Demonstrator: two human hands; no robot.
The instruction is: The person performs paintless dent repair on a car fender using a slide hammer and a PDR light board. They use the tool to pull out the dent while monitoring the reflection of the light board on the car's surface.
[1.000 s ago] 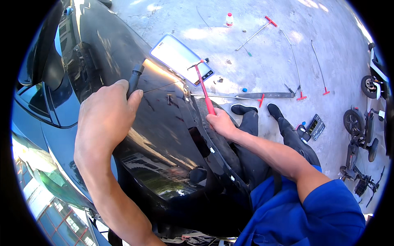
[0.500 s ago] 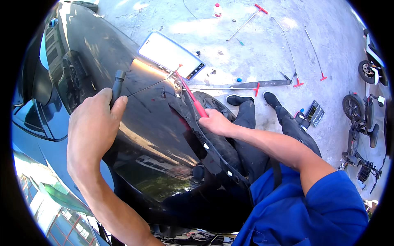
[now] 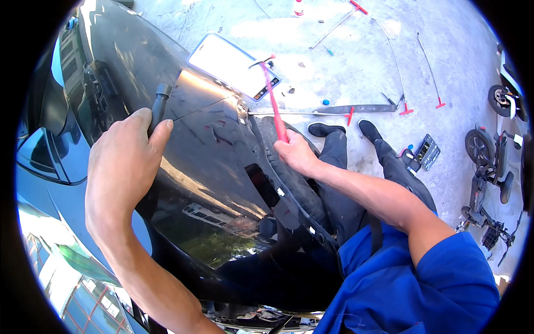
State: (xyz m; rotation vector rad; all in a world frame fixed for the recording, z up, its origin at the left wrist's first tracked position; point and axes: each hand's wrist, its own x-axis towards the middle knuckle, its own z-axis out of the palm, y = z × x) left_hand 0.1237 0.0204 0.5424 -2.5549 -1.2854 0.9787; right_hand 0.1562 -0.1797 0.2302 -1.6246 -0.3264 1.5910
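My left hand (image 3: 125, 161) grips a dark grey cylindrical punch (image 3: 159, 106) with a wider cap, upright over the dark car fender (image 3: 192, 167). My right hand (image 3: 297, 153) is closed around the red handle of a slim hammer (image 3: 275, 103). Its small head, smeared by motion, is raised beyond the fender edge, in front of a white light panel (image 3: 228, 58). Hammer and punch are well apart. The panel's warm glow reflects on the paint. A thin dark line crosses the paint near my left hand; I cannot tell whether it is a rod or a reflection.
A red T-handled rod (image 3: 300, 113) reaches to the fender's edge by the tyre (image 3: 272, 139). More T-handled rods (image 3: 431, 72) lie on the concrete floor, with a black tool case (image 3: 427, 152) near my feet. Scooters (image 3: 481, 150) stand at the right.
The hammer has swung up and right, away from the fender, as my right wrist tilted. My left hand and the punch have shifted only slightly.
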